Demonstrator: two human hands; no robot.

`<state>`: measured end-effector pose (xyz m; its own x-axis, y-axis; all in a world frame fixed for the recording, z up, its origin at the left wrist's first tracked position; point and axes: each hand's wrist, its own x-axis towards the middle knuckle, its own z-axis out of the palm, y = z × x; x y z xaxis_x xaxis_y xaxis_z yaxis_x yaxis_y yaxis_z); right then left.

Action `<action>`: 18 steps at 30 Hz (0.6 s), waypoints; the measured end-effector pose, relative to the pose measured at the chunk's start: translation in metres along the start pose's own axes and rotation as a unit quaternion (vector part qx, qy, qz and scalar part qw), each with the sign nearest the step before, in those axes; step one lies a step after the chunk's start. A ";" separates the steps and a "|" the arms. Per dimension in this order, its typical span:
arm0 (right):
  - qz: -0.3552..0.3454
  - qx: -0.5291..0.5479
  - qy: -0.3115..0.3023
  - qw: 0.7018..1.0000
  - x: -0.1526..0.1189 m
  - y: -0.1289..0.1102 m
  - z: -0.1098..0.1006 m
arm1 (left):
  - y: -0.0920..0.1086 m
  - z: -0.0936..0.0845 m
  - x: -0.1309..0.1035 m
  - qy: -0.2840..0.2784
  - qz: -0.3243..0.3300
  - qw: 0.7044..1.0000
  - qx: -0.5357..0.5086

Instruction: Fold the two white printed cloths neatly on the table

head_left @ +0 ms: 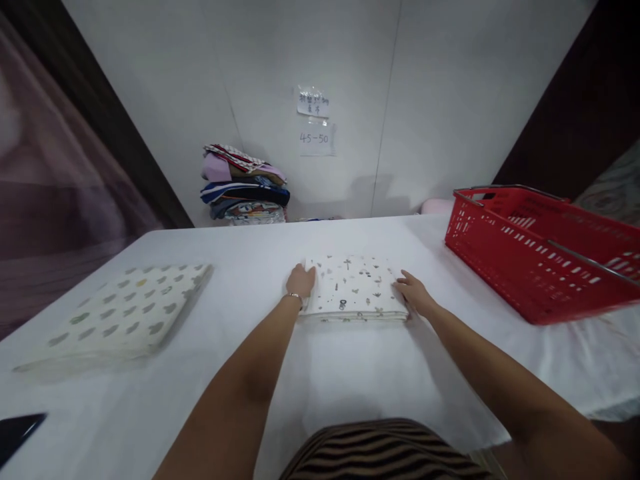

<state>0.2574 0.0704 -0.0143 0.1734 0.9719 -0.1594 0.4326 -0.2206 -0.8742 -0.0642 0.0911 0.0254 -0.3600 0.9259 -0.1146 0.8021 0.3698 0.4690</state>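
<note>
A folded white cloth (pixel 353 287) with small scattered prints lies flat on the white-covered table in front of me. At its left edge is my left hand (pixel 301 281), fingers curled closed against the fabric; the fingertips are partly hidden. My right hand (pixel 414 292) is at the opposite edge with fingers apart, the index finger stretched out and the lower fingers touching the cloth's side. Off to the left rests a second folded cloth (pixel 127 308), cream with grey leaf-like shapes.
A red plastic basket (pixel 505 260) with metal handles stands on the table (pixel 240 373) at right. Beyond the far edge is a stack of folded fabrics (pixel 245 187) against the wall. Paper labels (pixel 316 138) hang there. A dark flat object (pixel 19 433) lies at lower left.
</note>
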 end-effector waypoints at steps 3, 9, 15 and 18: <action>0.084 0.020 -0.056 0.995 -0.010 -0.011 -0.009 | -0.006 -0.005 0.004 -0.038 -0.015 0.999 0.004; 0.146 0.055 -0.153 0.976 -0.006 -0.025 -0.013 | -0.013 -0.007 0.003 -0.075 -0.011 0.997 0.013; 0.108 0.081 -0.163 0.977 0.011 -0.028 -0.017 | -0.010 -0.001 -0.008 -0.071 -0.018 0.997 0.029; 0.076 0.051 -0.111 0.990 0.033 -0.028 -0.032 | -0.001 0.009 -0.022 -0.056 -0.013 0.998 0.024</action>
<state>0.2793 0.1066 0.0198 0.0270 0.9248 -0.3794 0.3229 -0.3673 -0.8723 -0.0532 0.0713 0.0196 -0.3280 0.9176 -0.2244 0.8156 0.3949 0.4229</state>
